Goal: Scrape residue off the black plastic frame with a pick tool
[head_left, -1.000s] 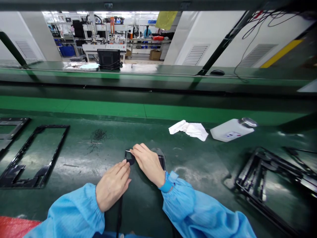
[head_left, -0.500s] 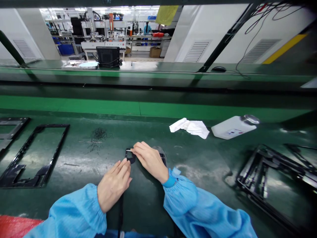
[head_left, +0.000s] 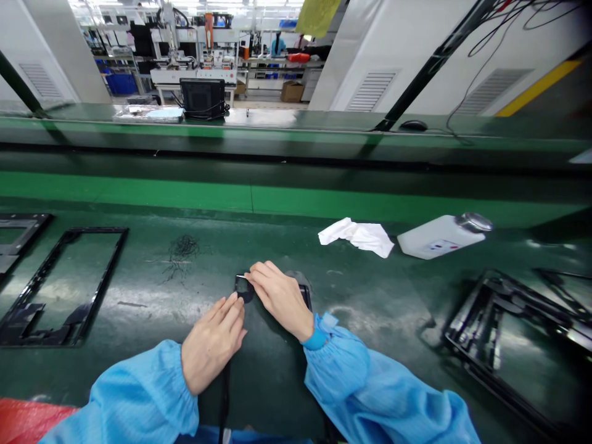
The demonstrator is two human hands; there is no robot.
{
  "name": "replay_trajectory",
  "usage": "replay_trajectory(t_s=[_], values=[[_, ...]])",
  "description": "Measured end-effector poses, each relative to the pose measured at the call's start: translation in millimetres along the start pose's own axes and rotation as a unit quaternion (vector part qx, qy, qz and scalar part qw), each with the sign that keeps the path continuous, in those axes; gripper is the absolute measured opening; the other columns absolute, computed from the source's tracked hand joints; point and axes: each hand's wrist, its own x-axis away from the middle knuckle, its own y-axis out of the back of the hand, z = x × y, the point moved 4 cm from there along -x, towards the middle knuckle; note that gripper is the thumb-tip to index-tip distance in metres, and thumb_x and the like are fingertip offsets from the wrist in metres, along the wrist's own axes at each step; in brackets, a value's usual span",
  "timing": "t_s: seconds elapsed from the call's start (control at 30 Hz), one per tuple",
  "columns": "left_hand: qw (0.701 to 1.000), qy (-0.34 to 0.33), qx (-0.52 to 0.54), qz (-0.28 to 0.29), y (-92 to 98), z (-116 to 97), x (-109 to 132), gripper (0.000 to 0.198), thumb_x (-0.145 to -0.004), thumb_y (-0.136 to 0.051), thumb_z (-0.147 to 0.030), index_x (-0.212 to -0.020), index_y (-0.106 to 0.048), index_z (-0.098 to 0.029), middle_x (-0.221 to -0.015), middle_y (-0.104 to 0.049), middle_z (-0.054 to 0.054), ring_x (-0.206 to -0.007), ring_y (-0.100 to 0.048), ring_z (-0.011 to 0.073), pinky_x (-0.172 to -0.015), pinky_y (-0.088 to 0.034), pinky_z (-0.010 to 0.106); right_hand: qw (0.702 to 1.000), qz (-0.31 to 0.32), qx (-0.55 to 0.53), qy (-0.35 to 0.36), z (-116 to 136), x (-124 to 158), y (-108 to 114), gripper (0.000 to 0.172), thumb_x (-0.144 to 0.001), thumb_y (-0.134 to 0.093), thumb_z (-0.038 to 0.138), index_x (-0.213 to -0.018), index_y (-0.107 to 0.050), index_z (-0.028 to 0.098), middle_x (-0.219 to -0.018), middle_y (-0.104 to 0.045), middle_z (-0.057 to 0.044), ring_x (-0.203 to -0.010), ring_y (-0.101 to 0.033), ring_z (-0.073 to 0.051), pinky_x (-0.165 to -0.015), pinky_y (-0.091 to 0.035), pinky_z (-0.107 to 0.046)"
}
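A black frame (head_left: 225, 388) lies on the green bench under my hands, mostly covered by them. Its upper left corner, with a dark flat piece (head_left: 243, 290) and a bright edge, shows between my fingertips. My left hand (head_left: 215, 339) is closed at the frame's left side, its fingers pressed together and the tips at the dark piece. My right hand (head_left: 280, 299) comes from the right, fingers bent together at the upper edge of that corner. What lies under the right fingertips is hidden.
A black rectangular frame (head_left: 104, 271) and part of another lie left, near a tangle of thin black threads (head_left: 184, 246). Behind my right hand are a crumpled white cloth (head_left: 358, 236) and a white bottle (head_left: 428, 239). More black frames (head_left: 472, 364) lie right; red material (head_left: 32, 419) lower left.
The view has shifted slightly. Both hands stay at the frame's corner, with almost no visible movement of the fingers.
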Motion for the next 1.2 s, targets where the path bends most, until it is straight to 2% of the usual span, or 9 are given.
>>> replay_trajectory(t_s=[0.3, 0.5, 0.7, 1.0, 1.2], values=[[1.000, 0.002, -0.009, 0.006, 2.4, -1.9, -1.1, 0.032, -0.097, -0.042, -0.015, -0.125, -0.054, -0.004, -0.130, -0.059, 0.016, -0.129, -0.049, 0.0258, -0.110, -0.040, 0.039, 0.999, 0.029, 0.032, 0.019, 1.7, -1.0, -2.7, 0.020, -0.100, -0.040, 0.015, -0.094, -0.058, 0.019, -0.096, -0.060, -0.005, -0.090, -0.051, -0.017, -0.066, -0.041, -0.027], [1.000, 0.006, -0.003, 0.001, 3.5, -1.7, -1.9, 0.031, -0.096, -0.044, -0.015, -0.124, -0.054, -0.005, -0.129, -0.059, 0.016, -0.128, -0.051, 0.0245, -0.111, -0.039, 0.038, 1.000, 0.015, -0.014, 0.019, -1.2, -1.4, 1.1, 0.023, -0.101, -0.039, 0.019, -0.090, -0.059, 0.020, -0.094, -0.060, -0.004, -0.087, -0.052, -0.016, -0.065, -0.041, -0.026], [1.000, 0.003, -0.006, 0.002, 2.9, -2.6, -2.1, 0.032, -0.097, -0.041, -0.014, -0.125, -0.053, -0.005, -0.129, -0.059, 0.016, -0.129, -0.049, 0.0255, -0.110, -0.040, 0.039, 1.000, 0.005, 0.005, 0.004, -1.6, -1.6, -1.0, 0.021, -0.100, -0.040, 0.017, -0.093, -0.059, 0.020, -0.098, -0.060, -0.005, -0.091, -0.052, -0.018, -0.071, -0.044, -0.027], [1.000, 0.004, -0.005, 0.001, 2.9, -2.1, -1.7, 0.032, -0.097, -0.043, -0.015, -0.125, -0.054, -0.005, -0.130, -0.059, 0.016, -0.128, -0.050, 0.0250, -0.111, -0.038, 0.039, 0.999, 0.029, 0.008, 0.034, -0.8, -1.4, 1.0, 0.021, -0.100, -0.039, 0.017, -0.095, -0.059, 0.020, -0.097, -0.061, -0.004, -0.089, -0.052, -0.017, -0.064, -0.043, -0.026], [1.000, 0.005, -0.008, 0.003, 2.4, -2.9, -2.1, 0.032, -0.096, -0.045, -0.015, -0.125, -0.054, -0.005, -0.129, -0.059, 0.015, -0.129, -0.049, 0.0245, -0.112, -0.037, 0.038, 1.000, 0.006, 0.011, 0.011, -1.1, -2.1, 1.0, 0.021, -0.099, -0.039, 0.015, -0.094, -0.059, 0.020, -0.098, -0.061, -0.005, -0.090, -0.052, -0.018, -0.070, -0.044, -0.027]])
